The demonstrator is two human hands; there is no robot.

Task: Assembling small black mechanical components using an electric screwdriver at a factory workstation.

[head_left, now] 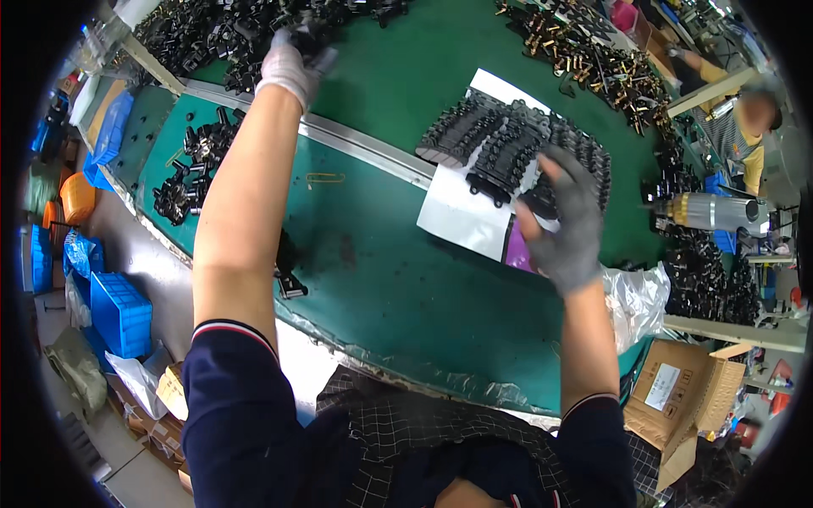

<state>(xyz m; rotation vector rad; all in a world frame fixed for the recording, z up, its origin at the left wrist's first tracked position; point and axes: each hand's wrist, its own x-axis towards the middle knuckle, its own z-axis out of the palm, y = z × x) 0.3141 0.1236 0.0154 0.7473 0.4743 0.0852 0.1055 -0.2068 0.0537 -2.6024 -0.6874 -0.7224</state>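
My left hand (292, 69), in a pale glove with grey fingertips, reaches to the far left, at the edge of a heap of small black parts (203, 42). Its fingers are smeared by motion, so whether they hold a part cannot be made out. My right hand (569, 229) wears a dark grey glove with bare thumb and fingertip. Thumb and forefinger stand apart over rows of black parts (508, 144) laid close together on a white sheet (461, 212). The sheet has a purple patch (518, 247) beside the right thumb.
A metal rail (364, 148) crosses the green table (398, 279). Black parts (207, 148) lie left; brass-and-black pieces (593, 63) are heaped far right. Clear plastic (635, 305) and an open carton (677, 389) are near right. Another person (749, 127) is at far right.
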